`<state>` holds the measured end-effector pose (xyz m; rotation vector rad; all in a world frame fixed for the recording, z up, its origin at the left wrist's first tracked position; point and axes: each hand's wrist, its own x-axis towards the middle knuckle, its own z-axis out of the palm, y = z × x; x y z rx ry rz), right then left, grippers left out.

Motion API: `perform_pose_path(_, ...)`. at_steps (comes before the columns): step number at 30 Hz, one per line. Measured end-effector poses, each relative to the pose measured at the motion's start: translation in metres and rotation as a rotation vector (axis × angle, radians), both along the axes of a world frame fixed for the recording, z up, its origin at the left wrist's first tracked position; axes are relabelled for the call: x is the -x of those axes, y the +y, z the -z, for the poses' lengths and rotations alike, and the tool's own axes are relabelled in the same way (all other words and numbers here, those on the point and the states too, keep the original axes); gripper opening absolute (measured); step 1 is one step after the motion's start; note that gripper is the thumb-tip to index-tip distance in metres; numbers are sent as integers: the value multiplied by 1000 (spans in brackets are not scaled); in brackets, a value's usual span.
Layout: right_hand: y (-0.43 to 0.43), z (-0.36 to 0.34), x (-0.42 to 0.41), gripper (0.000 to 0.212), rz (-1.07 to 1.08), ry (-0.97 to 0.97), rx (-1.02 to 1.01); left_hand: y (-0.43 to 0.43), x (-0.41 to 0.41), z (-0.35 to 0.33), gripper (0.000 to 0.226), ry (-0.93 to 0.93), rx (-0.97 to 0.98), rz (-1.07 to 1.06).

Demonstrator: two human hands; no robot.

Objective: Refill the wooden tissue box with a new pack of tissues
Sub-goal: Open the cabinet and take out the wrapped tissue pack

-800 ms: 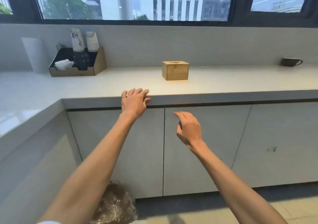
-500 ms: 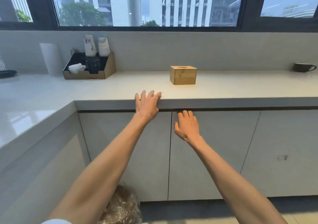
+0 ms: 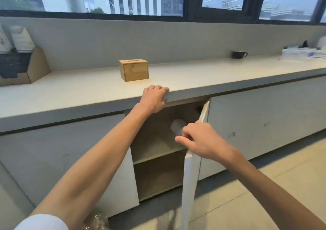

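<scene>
The wooden tissue box (image 3: 134, 70) stands upright on the pale countertop (image 3: 194, 78), its top slot showing no tissue. My left hand (image 3: 154, 99) curls over the counter's front edge just below the box. My right hand (image 3: 197, 139) grips the edge of a white cabinet door (image 3: 189, 176), which stands swung open toward me. Inside the cabinet, on the upper shelf (image 3: 155, 152), lies a whitish pack (image 3: 177, 126), blurred and partly hidden behind my right hand.
A cardboard organiser (image 3: 26, 67) with paper cups sits at the counter's far left. A dark mug (image 3: 239, 54) and stacked white items (image 3: 299, 53) stand far right. A crinkled plastic bag (image 3: 96, 222) lies on the floor below. The lower cabinet compartment looks bare.
The cabinet door, shut before, now stands open with my right hand on its edge. My left hand has curled down over the counter edge. The view has shifted right and closer.
</scene>
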<state>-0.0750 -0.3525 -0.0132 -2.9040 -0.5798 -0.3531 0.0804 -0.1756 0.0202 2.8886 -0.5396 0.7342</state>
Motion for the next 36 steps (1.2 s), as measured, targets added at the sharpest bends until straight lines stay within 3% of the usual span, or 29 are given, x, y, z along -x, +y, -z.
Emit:
perform_pose_path(2,-34,-7,-3,36,153,202,159,-25,-11,4,41,-44,-44,1)
perform_pose_path(5,-74,-11,-27,78,351,588,123,-52,-22,15,38,-136,-66,-87)
perform_pose_path(8,-101,-13,-36,100,489,695,82,-57,-31,31,38,-252,-47,-120)
perform_pose_path(11,-114,-6,-55,96,590,414,257,-58,-35,39,44,-321,-26,-147)
perform_pose_path(15,-134,6,-89,58,700,163,142,-63,-33,43,48,-329,18,-157)
perform_pose_path(18,-151,16,-100,53,741,-24,210,-58,-33,44,45,-365,27,-153)
perform_pose_path(25,-167,23,-114,57,693,-110,320,-61,-35,52,43,-470,94,-114)
perform_pose_path(28,-159,22,-126,58,661,-97,273,-59,-25,96,50,-684,-15,177)
perform_pose_path(29,-153,22,-133,56,655,-103,246,-55,-20,122,47,-659,-81,268)
perform_pose_path(31,-138,23,-153,55,665,-109,216,-46,-13,167,37,-278,37,186)
perform_pose_path(34,-128,27,-176,55,686,-154,235,-37,-43,196,35,409,618,-267)
perform_pose_path(36,-136,31,-185,52,691,-196,264,-30,-69,194,43,669,903,-375)
